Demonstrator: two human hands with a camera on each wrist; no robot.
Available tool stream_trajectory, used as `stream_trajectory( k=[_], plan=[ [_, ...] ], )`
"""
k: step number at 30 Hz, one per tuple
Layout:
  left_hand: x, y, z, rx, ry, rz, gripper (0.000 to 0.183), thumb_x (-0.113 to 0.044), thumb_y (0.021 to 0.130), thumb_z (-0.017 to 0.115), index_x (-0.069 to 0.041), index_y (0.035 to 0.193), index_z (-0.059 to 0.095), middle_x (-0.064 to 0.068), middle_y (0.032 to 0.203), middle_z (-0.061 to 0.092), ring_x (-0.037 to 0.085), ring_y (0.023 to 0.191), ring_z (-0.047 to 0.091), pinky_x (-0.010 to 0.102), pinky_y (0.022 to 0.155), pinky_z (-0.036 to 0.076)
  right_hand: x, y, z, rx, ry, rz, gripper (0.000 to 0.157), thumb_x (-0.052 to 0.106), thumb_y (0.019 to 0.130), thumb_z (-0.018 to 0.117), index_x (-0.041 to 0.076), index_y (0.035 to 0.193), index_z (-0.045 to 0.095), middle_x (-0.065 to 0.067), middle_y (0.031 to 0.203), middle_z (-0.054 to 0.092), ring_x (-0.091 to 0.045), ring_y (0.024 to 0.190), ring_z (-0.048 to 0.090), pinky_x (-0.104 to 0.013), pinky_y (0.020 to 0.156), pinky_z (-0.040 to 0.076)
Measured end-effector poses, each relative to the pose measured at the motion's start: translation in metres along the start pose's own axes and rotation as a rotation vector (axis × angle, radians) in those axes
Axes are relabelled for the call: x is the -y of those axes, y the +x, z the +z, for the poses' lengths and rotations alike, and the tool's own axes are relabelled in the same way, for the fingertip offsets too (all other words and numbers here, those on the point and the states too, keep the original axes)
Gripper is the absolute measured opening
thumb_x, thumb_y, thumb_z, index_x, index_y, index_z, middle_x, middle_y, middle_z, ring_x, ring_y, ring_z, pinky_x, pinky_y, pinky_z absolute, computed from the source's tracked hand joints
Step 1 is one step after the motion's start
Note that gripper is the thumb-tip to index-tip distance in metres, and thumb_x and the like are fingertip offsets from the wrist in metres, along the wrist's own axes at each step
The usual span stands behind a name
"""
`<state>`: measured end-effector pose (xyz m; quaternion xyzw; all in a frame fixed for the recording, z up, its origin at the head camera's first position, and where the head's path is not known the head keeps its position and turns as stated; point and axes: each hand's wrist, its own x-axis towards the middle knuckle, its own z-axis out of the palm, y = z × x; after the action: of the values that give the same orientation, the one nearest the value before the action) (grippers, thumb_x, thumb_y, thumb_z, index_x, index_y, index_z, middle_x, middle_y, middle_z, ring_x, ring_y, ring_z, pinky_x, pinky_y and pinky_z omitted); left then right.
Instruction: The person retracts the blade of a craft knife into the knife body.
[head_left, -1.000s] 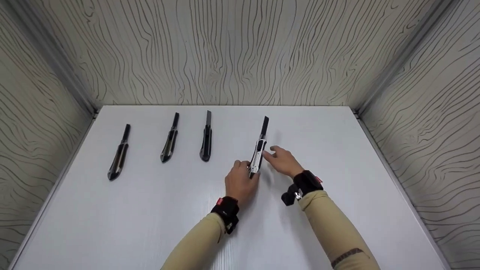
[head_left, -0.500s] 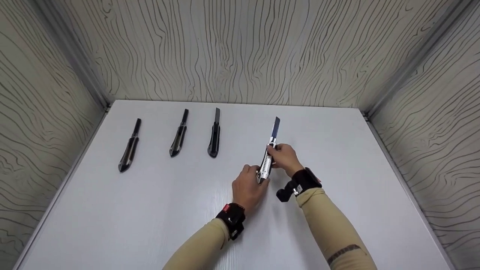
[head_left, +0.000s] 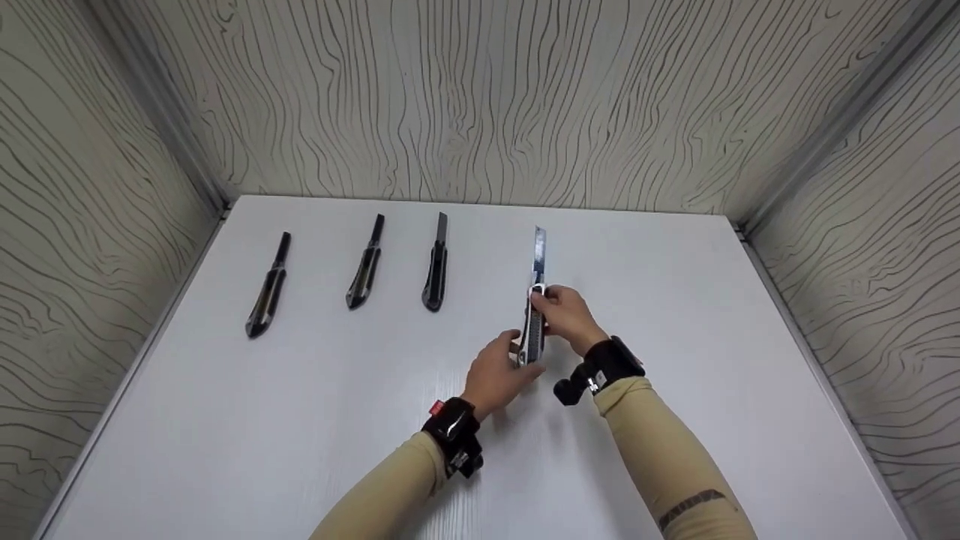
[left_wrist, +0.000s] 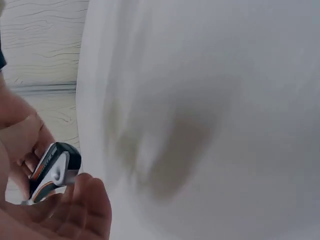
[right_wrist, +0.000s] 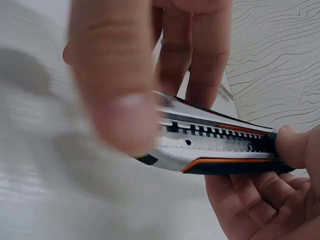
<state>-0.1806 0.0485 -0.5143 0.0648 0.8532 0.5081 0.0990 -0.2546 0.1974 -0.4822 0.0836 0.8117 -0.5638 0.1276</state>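
Lettering: a small line of marks shows on the side of the held knife (head_left: 534, 337) in the left wrist view, too small to read; the red tag (head_left: 436, 407) on the left wristband (head_left: 454, 429) is illegible too.
Handle colours: silver, black and orange, with a row of notches along the slot in the right wrist view.
Table: white and smooth (head_left: 315, 435), filling the lower part of the frame, with soft shadows under the hands.
Walls: pale panels with dark wood-grain lines, the back wall (head_left: 480, 97) across the top and one wall on each side; a grey post stands in the upper left corner (head_left: 154, 105) and another in the upper right.
Other knives: three lie well apart from the hands in the left half, blades out toward the top: the leftmost knife (head_left: 267, 300), the second knife (head_left: 364, 277) and the third knife (head_left: 434, 274).
Held knife: right of centre, blade bare and pointing to the top.
Right hand (head_left: 571, 319): thumb on the front of the handle, fingers curled behind it, clamped on it.
Left hand (head_left: 496, 376): thumb and fingers apart around the tail end, thumb touching it in the right wrist view.
Sleeves: tan, entering from the bottom edge.
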Motion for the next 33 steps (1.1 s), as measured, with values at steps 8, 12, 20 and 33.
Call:
stream_trajectory(
  k=[8, 12, 20, 33],
  plan=[
    [0.01, 0.005, -0.012, 0.185, -0.343, -0.114, 0.039, -0.023, 0.102, 0.049, 0.002, 0.132, 0.054, 0.013, 0.107, 0.069, 0.028, 0.095, 0.067, 0.037, 0.078, 0.057, 0.003, -0.006, 0.006, 0.034, 0.068, -0.015, 0.028, 0.023, 0.102, 0.05, -0.001, 0.114, 0.058, -0.007, 0.097, 0.069, -0.013, 0.082, 0.064, -0.029, 0.07, 0.058],
    [0.013, 0.003, -0.014, 0.219, -0.434, -0.104, 0.033, -0.016, 0.101, 0.05, 0.003, 0.126, 0.058, 0.015, 0.102, 0.069, 0.033, 0.095, 0.068, 0.043, 0.08, 0.059, 0.005, -0.01, 0.01, 0.03, 0.097, -0.012, 0.032, 0.029, 0.103, 0.049, 0.0, 0.112, 0.06, -0.007, 0.099, 0.069, -0.012, 0.083, 0.063, -0.029, 0.071, 0.056],
    [0.016, 0.0, -0.01, 0.181, -0.411, -0.078, 0.03, -0.014, 0.1, 0.052, 0.003, 0.124, 0.059, 0.014, 0.1, 0.07, 0.021, 0.086, 0.067, 0.037, 0.074, 0.06, 0.005, -0.013, 0.015, 0.041, 0.144, 0.006, 0.042, 0.038, 0.104, 0.044, -0.001, 0.112, 0.059, -0.005, 0.095, 0.068, -0.012, 0.082, 0.063, -0.027, 0.072, 0.055],
    [0.019, 0.0, -0.009, 0.169, -0.33, -0.079, 0.029, -0.016, 0.1, 0.053, 0.001, 0.123, 0.061, 0.009, 0.096, 0.069, 0.012, 0.078, 0.062, 0.026, 0.066, 0.056, 0.0, -0.011, 0.018, 0.057, 0.208, 0.025, 0.043, 0.035, 0.103, 0.045, -0.004, 0.12, 0.057, -0.007, 0.098, 0.071, -0.012, 0.084, 0.069, -0.026, 0.075, 0.056]
  ],
)
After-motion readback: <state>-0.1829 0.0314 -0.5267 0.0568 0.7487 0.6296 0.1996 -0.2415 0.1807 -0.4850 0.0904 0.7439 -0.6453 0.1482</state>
